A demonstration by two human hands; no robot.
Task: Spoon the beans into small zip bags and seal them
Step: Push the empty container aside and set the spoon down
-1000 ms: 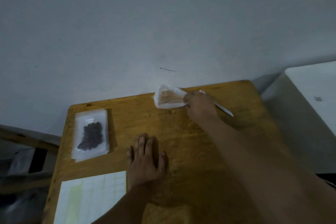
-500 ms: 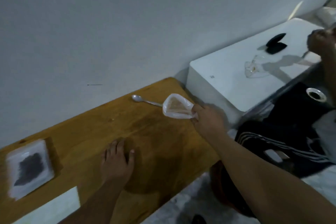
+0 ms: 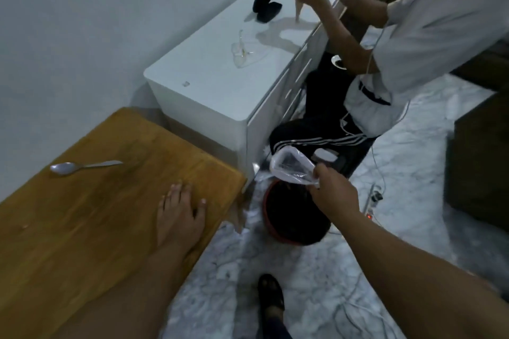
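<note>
Beyond the end of a yellow wooden table (image 3: pixel 82 228), over a dark red-rimmed bin (image 3: pixel 289 219): crumpled clear plastic bag (image 3: pixel 289 169), corner pinched by fingertips of right hand (image 3: pixel 334 197). Left hand (image 3: pixel 180 215) flat on tabletop, fingers straight.

Clear bag (image 3: pixel 292 170), red-rimmed black bin (image 3: pixel 289 217)
</note>
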